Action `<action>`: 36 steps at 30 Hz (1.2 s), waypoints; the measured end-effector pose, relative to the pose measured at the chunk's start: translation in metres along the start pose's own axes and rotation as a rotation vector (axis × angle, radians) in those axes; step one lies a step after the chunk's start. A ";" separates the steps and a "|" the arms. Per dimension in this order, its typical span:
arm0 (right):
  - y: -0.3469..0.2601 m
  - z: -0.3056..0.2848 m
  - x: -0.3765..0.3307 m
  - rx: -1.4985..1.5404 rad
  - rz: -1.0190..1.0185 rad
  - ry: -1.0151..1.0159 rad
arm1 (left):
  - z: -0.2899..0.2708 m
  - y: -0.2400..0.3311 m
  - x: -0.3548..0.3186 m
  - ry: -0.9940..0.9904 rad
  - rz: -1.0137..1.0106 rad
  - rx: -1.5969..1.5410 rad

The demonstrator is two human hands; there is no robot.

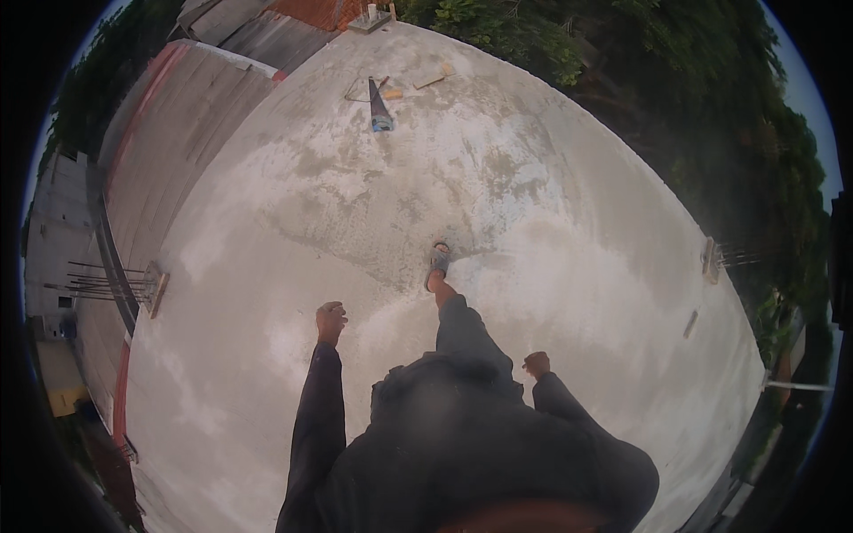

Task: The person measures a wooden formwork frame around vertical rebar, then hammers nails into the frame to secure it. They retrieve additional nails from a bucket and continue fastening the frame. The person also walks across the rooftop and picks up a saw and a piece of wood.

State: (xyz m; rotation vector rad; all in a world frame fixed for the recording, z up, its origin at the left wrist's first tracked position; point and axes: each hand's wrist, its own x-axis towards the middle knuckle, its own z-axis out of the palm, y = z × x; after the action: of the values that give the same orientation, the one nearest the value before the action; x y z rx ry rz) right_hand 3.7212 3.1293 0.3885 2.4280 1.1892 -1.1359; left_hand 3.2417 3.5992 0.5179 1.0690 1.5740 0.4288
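My left hand [331,322] hangs over the pale concrete slab [267,355], its fingers loosely bent and a little apart, with nothing in them. On the other side of my body, my right hand [537,363] is curled in, and no object shows in it. Neither hand touches anything. One foot in a grey sandal [440,258] is stepped forward on the slab. Farther ahead lies a handsaw [380,111] with a blue handle end. Beside it are a small yellowish piece [392,94] and a wooden strip [431,82].
Rebar rods [107,282] stick out past a wooden board [158,293] at the left edge. More rebar [737,258] juts from the right edge, near a small loose strip [690,324]. The slab drops off toward a lower roof [178,124] on the left and trees [693,107] on the right.
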 end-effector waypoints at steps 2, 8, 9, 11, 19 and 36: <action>-0.005 -0.058 0.073 0.140 0.023 -0.008 | 0.034 0.041 0.051 -0.099 -0.050 -0.150; -0.121 -0.333 0.287 -0.022 -0.243 0.276 | 0.106 0.170 0.163 -0.179 -0.168 0.001; -0.146 -0.388 0.321 -0.336 -0.467 0.468 | 0.113 0.187 0.180 -0.137 -0.136 -0.048; -0.213 -0.481 0.389 0.261 -0.495 0.545 | 0.120 0.217 0.226 -0.051 -0.156 -0.130; -0.429 -0.703 0.629 0.311 -0.301 0.627 | 0.142 0.225 0.511 -0.118 -0.593 -0.326; -0.686 -0.752 1.248 -0.218 -0.527 0.172 | 0.388 0.272 1.032 -0.074 0.185 0.457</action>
State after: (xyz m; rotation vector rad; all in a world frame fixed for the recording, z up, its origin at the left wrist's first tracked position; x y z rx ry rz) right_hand 4.0962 4.6690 0.0994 2.1389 1.9732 -0.8574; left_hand 3.7482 4.4749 0.0017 1.5693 1.5493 0.1487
